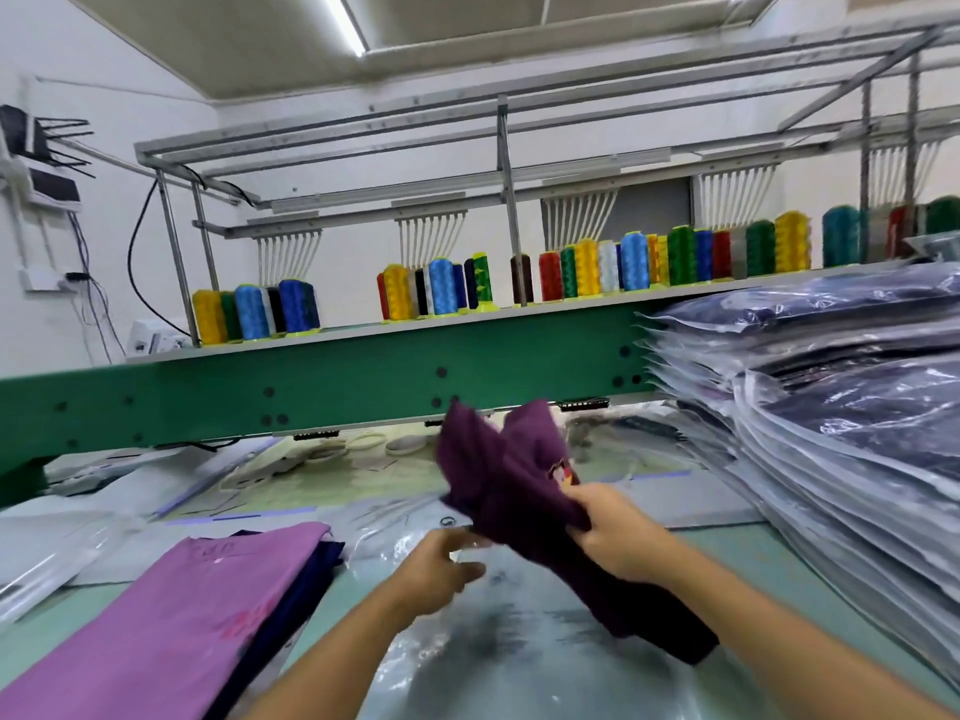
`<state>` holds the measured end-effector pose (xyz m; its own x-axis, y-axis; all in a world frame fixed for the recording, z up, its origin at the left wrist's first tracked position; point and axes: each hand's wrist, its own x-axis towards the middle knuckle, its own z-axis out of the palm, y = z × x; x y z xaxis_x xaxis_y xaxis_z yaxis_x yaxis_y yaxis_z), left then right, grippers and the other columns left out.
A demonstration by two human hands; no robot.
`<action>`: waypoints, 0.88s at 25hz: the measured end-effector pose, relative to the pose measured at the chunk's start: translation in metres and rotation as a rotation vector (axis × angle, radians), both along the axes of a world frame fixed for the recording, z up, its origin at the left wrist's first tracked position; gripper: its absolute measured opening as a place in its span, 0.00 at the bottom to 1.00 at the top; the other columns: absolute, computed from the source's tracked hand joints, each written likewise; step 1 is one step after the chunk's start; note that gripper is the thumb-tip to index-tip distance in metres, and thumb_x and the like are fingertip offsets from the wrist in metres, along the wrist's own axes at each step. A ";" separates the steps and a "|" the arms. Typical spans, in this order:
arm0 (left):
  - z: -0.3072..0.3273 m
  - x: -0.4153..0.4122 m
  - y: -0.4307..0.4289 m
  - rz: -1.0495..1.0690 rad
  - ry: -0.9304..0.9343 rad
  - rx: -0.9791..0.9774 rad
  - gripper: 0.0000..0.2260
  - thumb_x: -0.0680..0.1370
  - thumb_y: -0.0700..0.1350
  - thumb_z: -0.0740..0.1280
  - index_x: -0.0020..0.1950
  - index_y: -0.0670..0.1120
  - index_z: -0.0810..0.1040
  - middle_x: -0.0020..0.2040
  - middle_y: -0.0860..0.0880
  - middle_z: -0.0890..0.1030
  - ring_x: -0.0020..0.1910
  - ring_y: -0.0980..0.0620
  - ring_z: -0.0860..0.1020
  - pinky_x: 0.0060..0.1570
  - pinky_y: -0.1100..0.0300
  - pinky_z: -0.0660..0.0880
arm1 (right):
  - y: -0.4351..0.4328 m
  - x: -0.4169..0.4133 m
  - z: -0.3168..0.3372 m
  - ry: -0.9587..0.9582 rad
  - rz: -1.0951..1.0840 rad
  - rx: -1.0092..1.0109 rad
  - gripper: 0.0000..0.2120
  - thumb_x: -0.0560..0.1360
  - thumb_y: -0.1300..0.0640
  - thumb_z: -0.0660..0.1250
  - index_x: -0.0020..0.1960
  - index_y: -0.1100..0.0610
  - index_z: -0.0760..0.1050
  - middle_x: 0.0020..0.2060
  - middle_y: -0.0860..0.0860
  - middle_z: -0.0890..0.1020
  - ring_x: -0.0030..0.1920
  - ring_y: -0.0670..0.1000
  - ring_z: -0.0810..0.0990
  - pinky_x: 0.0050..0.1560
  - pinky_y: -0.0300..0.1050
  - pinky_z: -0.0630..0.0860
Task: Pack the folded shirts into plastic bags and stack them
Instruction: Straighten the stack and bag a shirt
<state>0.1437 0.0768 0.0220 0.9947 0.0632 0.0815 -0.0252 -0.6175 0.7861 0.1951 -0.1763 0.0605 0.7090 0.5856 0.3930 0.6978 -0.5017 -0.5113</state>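
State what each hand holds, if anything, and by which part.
The right hand grips the dark purple shirt bunched near its middle. The left hand is at the edge of the clear plastic bag; blur hides whether it pinches it.

White walls (93, 65) close the room under a pale ceiling (218, 39), where a long tube light (345, 23) glows. Across the middle runs a broad green machine beam (311, 392), and on the shelf (363, 328) along its top stand rows of thread cones (441, 285) in yellow, blue, green, red and black, beneath a grey metal frame (504, 148) hung with bunches of white tubes (288, 257). On the left wall sit a router (28, 135) with dark antennas and a socket (39, 278), with black cables (134, 272) hanging down.
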 end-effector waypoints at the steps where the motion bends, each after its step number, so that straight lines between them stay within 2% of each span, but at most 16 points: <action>1: 0.000 0.001 -0.003 0.056 0.012 -0.137 0.14 0.80 0.36 0.67 0.62 0.50 0.79 0.51 0.62 0.84 0.35 0.55 0.74 0.32 0.65 0.70 | -0.003 -0.003 -0.011 -0.011 0.000 -0.086 0.16 0.70 0.64 0.60 0.51 0.50 0.77 0.45 0.47 0.83 0.48 0.50 0.81 0.50 0.50 0.78; 3: -0.003 0.003 -0.005 0.179 0.031 -0.320 0.13 0.79 0.31 0.61 0.56 0.45 0.78 0.39 0.53 0.82 0.32 0.54 0.72 0.30 0.62 0.68 | -0.011 -0.005 -0.026 -0.001 0.007 -0.197 0.22 0.69 0.64 0.59 0.57 0.43 0.75 0.49 0.46 0.83 0.51 0.51 0.80 0.51 0.50 0.78; 5: -0.004 0.006 -0.005 0.260 0.020 -0.414 0.11 0.78 0.31 0.58 0.53 0.42 0.77 0.38 0.47 0.77 0.33 0.52 0.70 0.31 0.61 0.68 | -0.017 -0.005 -0.028 0.013 0.015 -0.259 0.22 0.69 0.63 0.58 0.56 0.42 0.73 0.48 0.45 0.82 0.50 0.51 0.79 0.51 0.52 0.78; 7: 0.000 0.009 -0.006 0.288 -0.034 -0.487 0.15 0.81 0.34 0.57 0.54 0.47 0.81 0.38 0.49 0.78 0.35 0.52 0.69 0.31 0.62 0.66 | -0.021 -0.002 -0.027 0.007 0.026 -0.327 0.20 0.69 0.64 0.58 0.54 0.44 0.73 0.47 0.46 0.81 0.49 0.53 0.79 0.50 0.54 0.79; 9: 0.008 0.013 -0.004 0.243 -0.091 -0.523 0.20 0.84 0.36 0.56 0.58 0.55 0.83 0.46 0.57 0.85 0.39 0.53 0.71 0.33 0.63 0.65 | -0.022 -0.001 -0.024 -0.016 0.034 -0.409 0.20 0.69 0.65 0.57 0.53 0.45 0.74 0.47 0.47 0.81 0.48 0.53 0.79 0.49 0.53 0.78; 11: 0.018 0.018 -0.002 0.186 -0.110 -0.516 0.19 0.85 0.38 0.58 0.61 0.58 0.82 0.56 0.62 0.84 0.46 0.57 0.78 0.38 0.62 0.70 | -0.021 0.000 -0.022 -0.025 0.047 -0.466 0.22 0.70 0.66 0.58 0.55 0.45 0.75 0.48 0.48 0.81 0.48 0.53 0.79 0.47 0.50 0.77; 12: 0.022 0.019 -0.002 0.171 -0.120 -0.483 0.17 0.85 0.39 0.59 0.62 0.58 0.81 0.57 0.63 0.84 0.47 0.61 0.79 0.41 0.60 0.73 | -0.020 0.000 -0.021 -0.021 0.056 -0.481 0.23 0.70 0.67 0.58 0.57 0.45 0.76 0.49 0.48 0.81 0.49 0.53 0.78 0.45 0.49 0.76; 14: 0.028 0.023 -0.002 0.155 -0.198 -0.307 0.17 0.84 0.39 0.61 0.64 0.59 0.81 0.59 0.63 0.83 0.38 0.66 0.77 0.44 0.56 0.77 | -0.018 0.000 -0.016 -0.019 0.068 -0.509 0.25 0.70 0.67 0.57 0.60 0.45 0.76 0.51 0.48 0.81 0.50 0.54 0.78 0.44 0.47 0.73; 15: 0.031 0.025 -0.003 0.137 -0.250 -0.198 0.17 0.83 0.38 0.63 0.65 0.58 0.80 0.59 0.62 0.83 0.33 0.65 0.76 0.46 0.57 0.80 | -0.015 0.001 -0.014 -0.032 0.080 -0.528 0.26 0.70 0.67 0.57 0.61 0.44 0.75 0.51 0.48 0.81 0.50 0.54 0.77 0.44 0.47 0.72; 16: 0.034 0.026 -0.006 0.111 -0.297 -0.092 0.18 0.82 0.37 0.65 0.65 0.58 0.80 0.56 0.62 0.84 0.29 0.64 0.74 0.43 0.62 0.80 | -0.012 0.001 -0.012 -0.056 0.093 -0.553 0.27 0.70 0.67 0.57 0.61 0.45 0.75 0.50 0.48 0.80 0.49 0.54 0.77 0.43 0.47 0.71; 17: 0.036 0.028 -0.009 0.088 -0.326 0.006 0.19 0.81 0.37 0.66 0.66 0.59 0.79 0.48 0.62 0.85 0.25 0.61 0.71 0.35 0.67 0.75 | -0.008 0.001 -0.010 -0.091 0.102 -0.585 0.26 0.70 0.67 0.57 0.60 0.45 0.75 0.47 0.48 0.79 0.47 0.55 0.76 0.41 0.48 0.69; 18: 0.038 0.028 -0.013 0.075 -0.339 0.089 0.20 0.81 0.39 0.67 0.67 0.60 0.79 0.35 0.61 0.82 0.22 0.58 0.66 0.28 0.69 0.67 | -0.004 0.001 -0.008 -0.135 0.106 -0.619 0.23 0.70 0.67 0.57 0.59 0.46 0.75 0.44 0.48 0.77 0.45 0.55 0.75 0.39 0.48 0.68; 19: 0.041 0.028 -0.017 0.072 -0.352 0.168 0.20 0.81 0.40 0.67 0.67 0.62 0.78 0.26 0.59 0.75 0.21 0.56 0.62 0.25 0.68 0.61 | 0.001 0.001 -0.007 -0.171 0.105 -0.648 0.21 0.70 0.67 0.58 0.57 0.48 0.75 0.43 0.49 0.77 0.44 0.56 0.74 0.39 0.48 0.67; 20: 0.044 0.028 -0.019 0.075 -0.378 0.251 0.20 0.80 0.42 0.67 0.68 0.63 0.78 0.22 0.57 0.70 0.21 0.55 0.62 0.24 0.66 0.60 | 0.005 0.001 -0.006 -0.184 0.100 -0.668 0.19 0.70 0.66 0.58 0.56 0.50 0.74 0.43 0.50 0.77 0.44 0.57 0.75 0.39 0.49 0.68; 22: 0.050 0.026 -0.025 0.115 -0.472 0.391 0.22 0.79 0.42 0.68 0.68 0.65 0.76 0.22 0.56 0.69 0.23 0.54 0.65 0.26 0.65 0.62 | 0.010 0.003 -0.003 -0.158 0.088 -0.697 0.15 0.71 0.66 0.58 0.52 0.50 0.73 0.44 0.52 0.77 0.45 0.58 0.75 0.41 0.50 0.69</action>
